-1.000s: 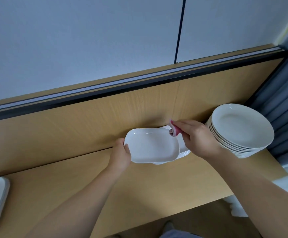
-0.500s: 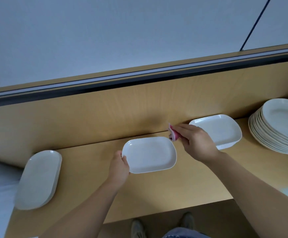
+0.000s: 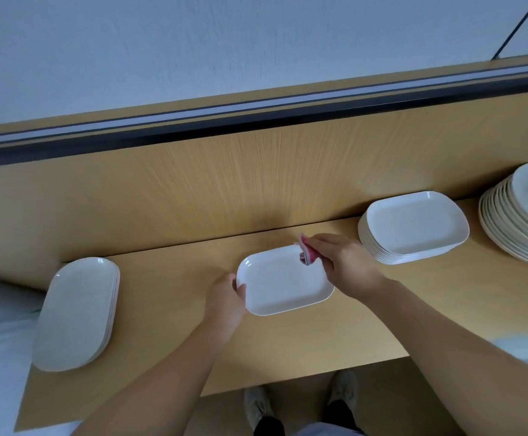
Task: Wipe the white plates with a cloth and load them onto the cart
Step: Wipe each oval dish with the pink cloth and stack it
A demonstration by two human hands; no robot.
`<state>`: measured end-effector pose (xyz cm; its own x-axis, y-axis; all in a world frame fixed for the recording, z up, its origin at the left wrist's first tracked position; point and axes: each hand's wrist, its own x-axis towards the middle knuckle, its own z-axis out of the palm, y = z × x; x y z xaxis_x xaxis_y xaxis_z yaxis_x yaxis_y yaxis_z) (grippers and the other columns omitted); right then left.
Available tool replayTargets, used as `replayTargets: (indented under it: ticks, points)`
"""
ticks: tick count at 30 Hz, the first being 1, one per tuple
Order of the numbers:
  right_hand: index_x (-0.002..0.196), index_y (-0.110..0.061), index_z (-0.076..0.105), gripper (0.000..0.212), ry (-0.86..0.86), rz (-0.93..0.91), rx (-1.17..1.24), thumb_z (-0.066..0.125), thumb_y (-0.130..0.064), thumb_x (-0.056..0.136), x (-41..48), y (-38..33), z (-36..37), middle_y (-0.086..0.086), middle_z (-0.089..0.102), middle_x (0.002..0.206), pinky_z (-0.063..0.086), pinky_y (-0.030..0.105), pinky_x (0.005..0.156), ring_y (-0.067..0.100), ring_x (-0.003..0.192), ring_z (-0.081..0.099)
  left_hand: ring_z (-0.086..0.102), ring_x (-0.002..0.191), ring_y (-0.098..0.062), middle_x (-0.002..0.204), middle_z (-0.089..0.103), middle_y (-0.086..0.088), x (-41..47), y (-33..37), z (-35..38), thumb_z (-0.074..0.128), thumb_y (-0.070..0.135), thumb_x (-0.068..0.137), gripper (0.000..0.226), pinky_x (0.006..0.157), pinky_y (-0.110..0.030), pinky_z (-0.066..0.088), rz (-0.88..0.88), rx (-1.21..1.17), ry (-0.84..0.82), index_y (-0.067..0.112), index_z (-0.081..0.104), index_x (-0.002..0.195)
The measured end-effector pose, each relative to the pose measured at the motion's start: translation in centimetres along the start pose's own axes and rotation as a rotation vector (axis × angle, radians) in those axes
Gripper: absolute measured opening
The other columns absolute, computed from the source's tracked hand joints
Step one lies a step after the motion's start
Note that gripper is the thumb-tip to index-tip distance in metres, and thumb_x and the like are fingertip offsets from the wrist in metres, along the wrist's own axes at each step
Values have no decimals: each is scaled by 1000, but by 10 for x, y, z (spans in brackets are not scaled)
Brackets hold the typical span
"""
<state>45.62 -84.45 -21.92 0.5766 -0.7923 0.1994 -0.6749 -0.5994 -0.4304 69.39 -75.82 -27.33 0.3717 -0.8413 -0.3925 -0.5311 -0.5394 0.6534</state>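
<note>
A white rectangular plate (image 3: 283,281) is held over the middle of the wooden counter (image 3: 168,338). My left hand (image 3: 226,302) grips its left rim. My right hand (image 3: 343,262) pinches a small pink cloth (image 3: 306,252) against the plate's upper right corner. To the right stands a stack of the same rectangular plates (image 3: 413,228). A short stack of oval white plates (image 3: 78,313) lies at the counter's left end. No cart is in view.
A tall stack of round white plates (image 3: 527,215) sits at the far right, cut by the frame edge. A wooden back panel (image 3: 224,184) rises behind the counter, with a white wall above. My shoes (image 3: 303,401) show below the counter's front edge.
The view has swung left, bringing the oval stack and the rectangular stack fully in. My left hand carried the plate off the stack to the counter's middle; the cloth now touches its corner.
</note>
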Motion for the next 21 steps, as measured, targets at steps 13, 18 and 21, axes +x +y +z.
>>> replayTargets:
  ticks: [13,18,21]
  points:
    - [155,-17,0,75,-523,362,-360,43,-24,94,-6,-16,86,0,5,162,-1,43,119,22,149,4,12,146,-15,160,11,5,14,-1,-22,77,59,66,122,116,-26,16,319,629,-294,17,5,155]
    - [152,-11,-14,90,-615,371,-431,52,-25,93,10,-42,96,8,-7,162,-7,45,120,28,149,-6,13,146,-11,160,15,8,15,-5,-22,82,55,62,122,115,-24,15,314,550,-257,20,11,155]
    - [151,-11,-18,91,-640,246,-452,50,-29,92,17,-60,107,9,-9,162,-6,48,119,29,149,-8,19,145,-10,158,21,9,16,-4,-22,83,54,61,119,113,-22,17,329,537,-237,20,16,153]
